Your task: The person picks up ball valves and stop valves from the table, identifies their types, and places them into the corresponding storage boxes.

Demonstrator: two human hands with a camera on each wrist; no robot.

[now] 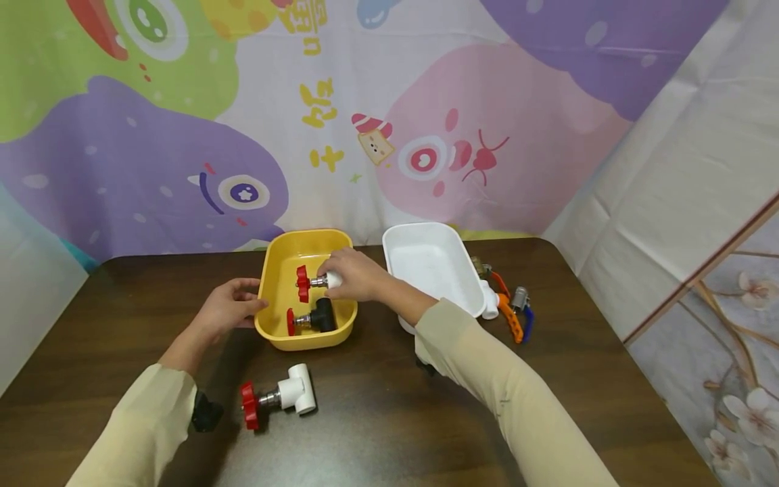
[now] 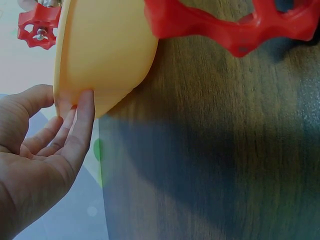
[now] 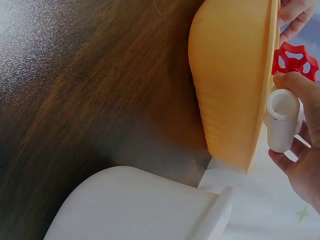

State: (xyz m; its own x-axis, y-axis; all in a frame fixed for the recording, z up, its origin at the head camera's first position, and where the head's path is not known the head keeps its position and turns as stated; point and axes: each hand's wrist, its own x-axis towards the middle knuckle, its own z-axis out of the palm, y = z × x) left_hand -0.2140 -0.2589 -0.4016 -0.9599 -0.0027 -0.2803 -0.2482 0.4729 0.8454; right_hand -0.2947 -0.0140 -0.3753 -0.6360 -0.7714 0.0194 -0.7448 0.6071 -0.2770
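My right hand (image 1: 356, 274) grips a white T-shaped stop valve (image 3: 283, 120) with a red handwheel (image 1: 302, 284), over the yellow tub (image 1: 304, 343). In the right wrist view, the thumb and fingers hold its white pipe body near the tub's rim. My left hand (image 1: 226, 308) pinches the left rim of the yellow tub, thumb at the edge and fingers against the outer wall. Inside the tub lies a black stop valve (image 1: 324, 316), also with a red handwheel. Another white stop valve (image 1: 295, 392) lies on the table in front of the tub.
A white tub (image 1: 426, 267) stands right of the yellow one, under my right forearm. Beside it lie several valves, with an orange handle (image 1: 510, 318) and a blue handle (image 1: 529, 325) among them. A printed cloth (image 1: 341, 196) hangs behind the brown table (image 1: 389, 419).
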